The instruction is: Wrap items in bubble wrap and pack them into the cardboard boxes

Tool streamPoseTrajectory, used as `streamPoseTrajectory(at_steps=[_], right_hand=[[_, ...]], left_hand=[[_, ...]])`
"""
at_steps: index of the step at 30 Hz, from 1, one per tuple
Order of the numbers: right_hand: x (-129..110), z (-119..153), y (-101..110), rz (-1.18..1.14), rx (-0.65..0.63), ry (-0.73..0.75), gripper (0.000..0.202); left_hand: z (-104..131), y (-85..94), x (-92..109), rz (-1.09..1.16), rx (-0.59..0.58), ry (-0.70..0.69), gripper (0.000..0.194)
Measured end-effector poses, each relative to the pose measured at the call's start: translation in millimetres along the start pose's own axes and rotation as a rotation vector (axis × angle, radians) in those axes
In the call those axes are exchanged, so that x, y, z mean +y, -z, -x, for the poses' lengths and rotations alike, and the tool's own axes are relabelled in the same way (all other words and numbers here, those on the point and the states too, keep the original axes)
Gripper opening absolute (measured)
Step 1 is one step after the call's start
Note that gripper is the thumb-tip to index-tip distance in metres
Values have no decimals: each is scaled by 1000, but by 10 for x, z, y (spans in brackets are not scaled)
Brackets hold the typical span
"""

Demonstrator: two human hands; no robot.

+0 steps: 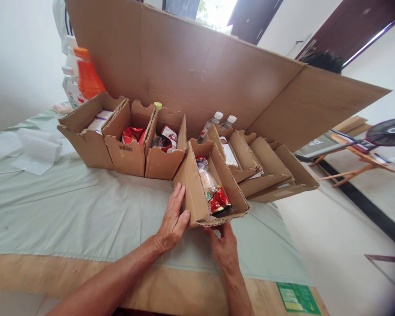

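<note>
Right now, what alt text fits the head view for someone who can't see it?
A person's left hand touches the side of an open cardboard box holding a red-and-clear packet, the right hand at its near end. More boxes stand on the cloth.

2 bare hands (171, 223), forearms (118, 274) angled inward

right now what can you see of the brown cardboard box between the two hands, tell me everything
The open-topped brown cardboard box is long and narrow, with rough-cut rims showing corrugation. Inside lies a shiny red-and-clear plastic packet. The box's near end points toward the camera, with other brown cardboard boxes on either side. The left grip rests against its left wall; the right grip reaches under its near edge. Whether its base meets the pale green cloth is hidden.
</note>
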State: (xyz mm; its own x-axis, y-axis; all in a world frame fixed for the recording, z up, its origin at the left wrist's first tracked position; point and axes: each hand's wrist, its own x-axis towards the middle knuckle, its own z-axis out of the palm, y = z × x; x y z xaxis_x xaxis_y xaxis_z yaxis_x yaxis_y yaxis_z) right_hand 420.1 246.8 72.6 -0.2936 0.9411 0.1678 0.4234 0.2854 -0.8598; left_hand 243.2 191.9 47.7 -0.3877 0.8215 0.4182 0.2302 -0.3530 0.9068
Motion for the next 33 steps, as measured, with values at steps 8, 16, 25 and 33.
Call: streamPoseTrajectory(at_steps=[8,16,25,33], right_hand=[[-94,-406,-222,276,0,-75,45],[-320,-1179,-438,692,-56,-172,42],[-336,-1072,-631,498,-125,-54,49],[-480,-1024,-814,218,-195,210,38]], left_hand=[[-43,-19,-15,-32,108,163,59],[-34,-36,-86,-134,131,316,61],[-65,13,-119,-97,49,342,64],[-58,-8,-130,-58,99,363,62]])
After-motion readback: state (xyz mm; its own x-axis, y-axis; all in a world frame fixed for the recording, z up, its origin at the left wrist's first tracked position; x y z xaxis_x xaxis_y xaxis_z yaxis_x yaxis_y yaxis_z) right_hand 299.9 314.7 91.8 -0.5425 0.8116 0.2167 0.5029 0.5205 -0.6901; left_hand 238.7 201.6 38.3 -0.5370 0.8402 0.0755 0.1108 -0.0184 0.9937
